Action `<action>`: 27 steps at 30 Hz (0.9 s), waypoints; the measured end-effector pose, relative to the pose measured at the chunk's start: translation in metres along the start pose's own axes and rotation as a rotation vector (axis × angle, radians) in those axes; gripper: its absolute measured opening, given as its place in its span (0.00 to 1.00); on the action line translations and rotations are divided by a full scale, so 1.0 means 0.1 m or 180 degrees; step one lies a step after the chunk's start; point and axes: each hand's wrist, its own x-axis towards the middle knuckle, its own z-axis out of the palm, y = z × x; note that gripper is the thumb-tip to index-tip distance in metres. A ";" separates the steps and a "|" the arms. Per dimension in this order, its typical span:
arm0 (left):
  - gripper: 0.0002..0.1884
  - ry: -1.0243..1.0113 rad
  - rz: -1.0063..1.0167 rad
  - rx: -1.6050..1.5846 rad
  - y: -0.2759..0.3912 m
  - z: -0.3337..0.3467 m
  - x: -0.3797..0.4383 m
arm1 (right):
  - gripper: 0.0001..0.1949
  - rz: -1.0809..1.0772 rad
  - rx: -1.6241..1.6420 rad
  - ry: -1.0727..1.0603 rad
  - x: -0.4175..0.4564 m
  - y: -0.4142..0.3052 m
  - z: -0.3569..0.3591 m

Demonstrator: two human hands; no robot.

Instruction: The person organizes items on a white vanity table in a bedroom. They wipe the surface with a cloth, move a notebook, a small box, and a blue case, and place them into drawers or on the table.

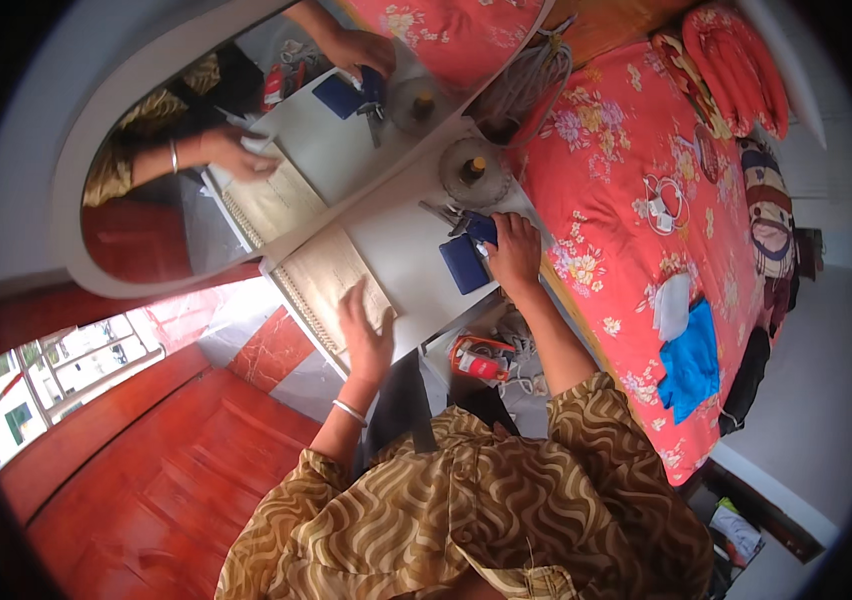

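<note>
My left hand (pixel 367 334) rests over the edge of a spiral-bound notebook (pixel 321 281) with writing on its page, fingers spread and holding nothing. At the right side of the white tabletop (pixel 411 255), my right hand (pixel 514 251) has its fingers curled on a dark blue object (pixel 480 227), perhaps a wallet or case. A small white item shows beneath those fingers. Beside them lies a flat blue wallet or booklet (pixel 463 265). Thin dark metallic items (pixel 444 213), possibly keys, lie just behind. A clear glass dish (pixel 475 172) with a yellow-capped bottle (pixel 474 166) stands at the back right.
An oval mirror (pixel 208 150) borders the tabletop and reflects both hands. An open drawer (pixel 437 360) below holds a red-labelled container (pixel 482 364) and cables. At right, a bed with a red floral sheet (pixel 606 217) bears a white charger (pixel 662 214) and blue cloth (pixel 692 364).
</note>
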 end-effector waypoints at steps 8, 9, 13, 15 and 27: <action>0.35 -0.0883 -0.1552 -0.2408 0.67 0.62 -0.14 | 0.27 0.0702 0.2166 -0.0102 -0.24 -0.02 -0.30; 0.36 -0.0984 -0.1636 -0.2613 0.78 0.67 -0.10 | 0.26 0.0961 0.2734 -0.0277 -0.29 -0.04 -0.31; 0.45 -0.0729 -0.2057 -0.3194 1.20 0.69 0.05 | 0.24 0.0446 0.2256 -0.0123 -0.55 -0.46 -0.59; 0.45 -0.0677 -0.2090 -0.3526 1.26 0.55 0.06 | 0.23 0.0055 0.2625 -0.0237 -0.61 -0.50 -0.70; 0.36 -0.1043 -0.2755 -0.4286 0.63 0.06 -0.16 | 0.13 0.1171 0.4222 -0.1937 -0.60 -0.57 -0.36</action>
